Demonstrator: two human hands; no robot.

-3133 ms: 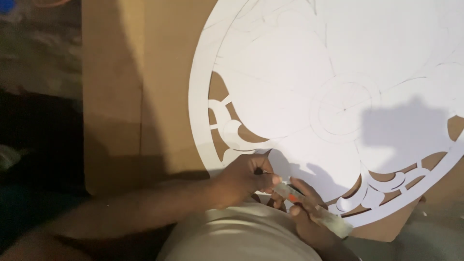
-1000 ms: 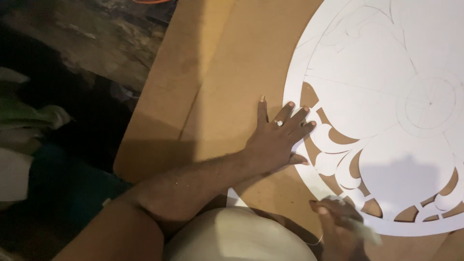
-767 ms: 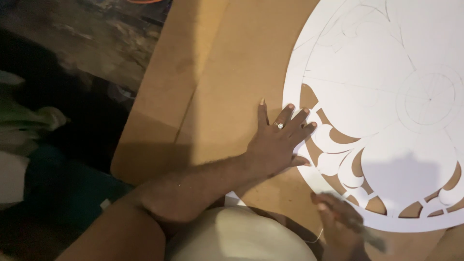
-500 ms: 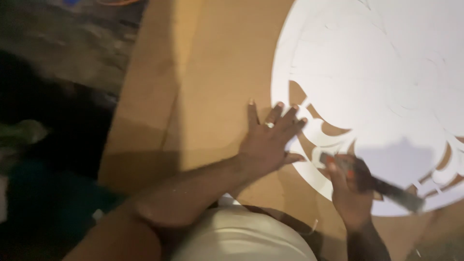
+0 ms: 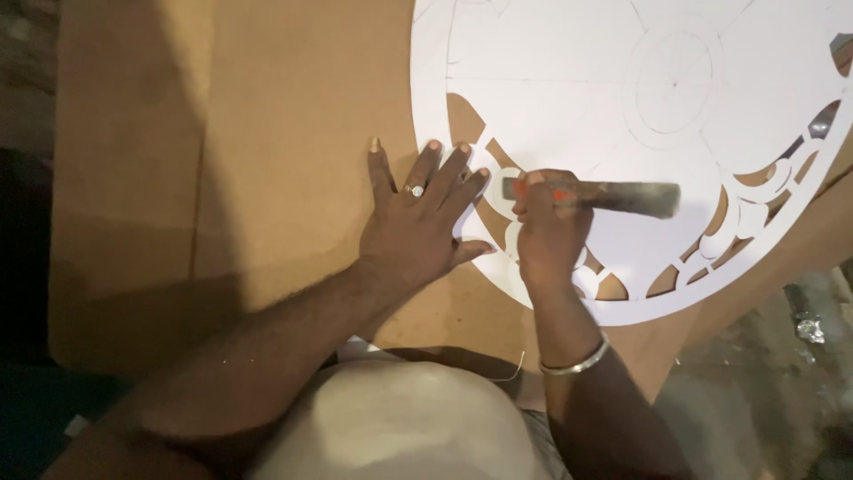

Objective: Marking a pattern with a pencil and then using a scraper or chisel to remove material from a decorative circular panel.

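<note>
A broad brown board fills most of the view, lying over a dim floor with dark clutter at the left and right edges. On its right half lies a large white round panel, faintly pencilled with circles and lines, its near rim cut through in a band of curved openings that show the brown beneath.

Your left hand lies flat, fingers spread wide, palm on the board and fingertips over the panel's left rim, pinning it; a ring sits on one finger. Your right hand is closed in a fist round a dark, stick-like cutting tool, whose handle runs out to the right. The working end sits at the rim openings, just beside your left fingertips, though the tip itself is hidden by your knuckles. A metal bangle circles the right wrist.

The chief risk, as it looks from here, is that closeness: if the tool slips leftward, it would meet your spread fingers. The thin white bridges between the openings also look fragile; too much push or a twist could snap one. And if your left hand lifts or slides, the panel may shift and the cut wander off the pencilled line.
</note>
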